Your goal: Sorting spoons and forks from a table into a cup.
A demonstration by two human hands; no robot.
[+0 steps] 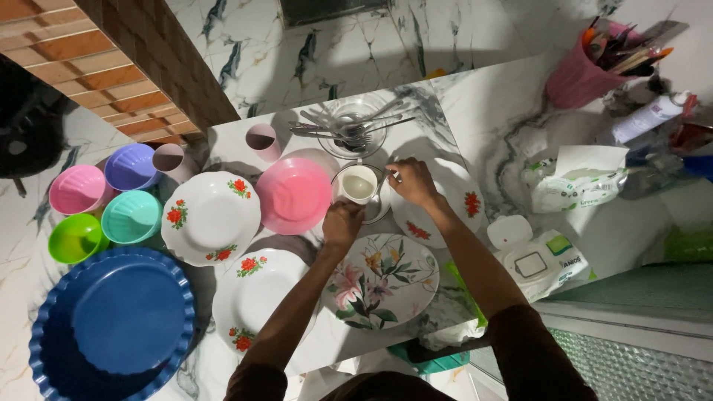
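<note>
A white cup [358,183] stands on a clear glass saucer [379,209] in the middle of the marble counter. My left hand [342,225] grips the near side of the cup. My right hand [413,182] is just right of the cup and pinches a small metal spoon [394,175] by its handle. A floral plate [380,281] lies under my left wrist, and a white plate with red flowers [460,200] lies under my right hand.
A glass bowl of cutlery [355,128] sits behind the cup. A pink bowl [293,194], white red-flower plates [212,217], two pink cups [261,139], small coloured bowls [131,216] and a blue tray [111,319] fill the left. Wipe packs [542,260] and a pink utensil holder [578,78] stand right.
</note>
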